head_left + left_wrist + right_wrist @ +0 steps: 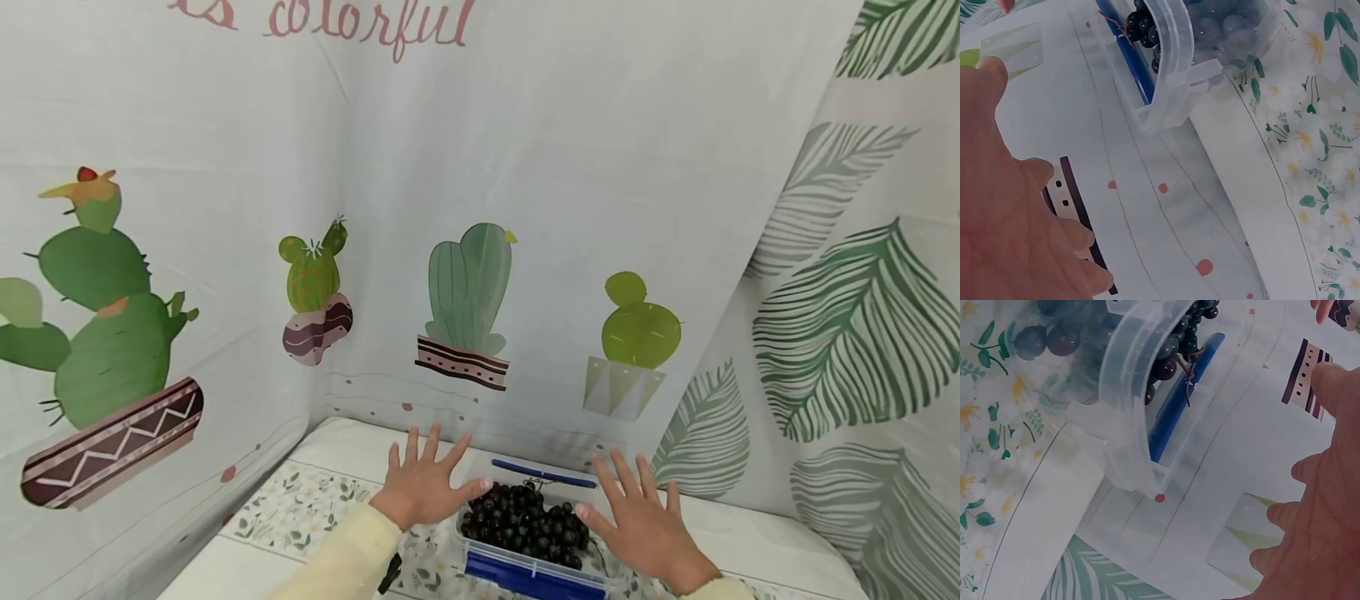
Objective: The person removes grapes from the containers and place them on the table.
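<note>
A clear plastic container (pixel 534 557) with blue latch flaps holds a heap of dark grapes (pixel 525 521). To its left, my left hand (pixel 426 486) is spread with straight fingers and holds nothing. My right hand (pixel 645 525) is spread the same way on the container's right side, palm down and without anything in it. Each thumb points inward toward the grapes. In the left wrist view the container's clear wall (pixel 1175 81) stands apart from the fingers. The right wrist view shows a thin brown stem (pixel 1185 378) hanging near the blue flap (pixel 1185 400).
Under the container lies a white tablecloth (pixel 288 508) with a flower-print band. A white curtain (pixel 555 208) printed with cacti hangs close behind, and a leaf-print curtain (pixel 862 333) hangs at the right. A small black object (pixel 390 573) is by the left sleeve.
</note>
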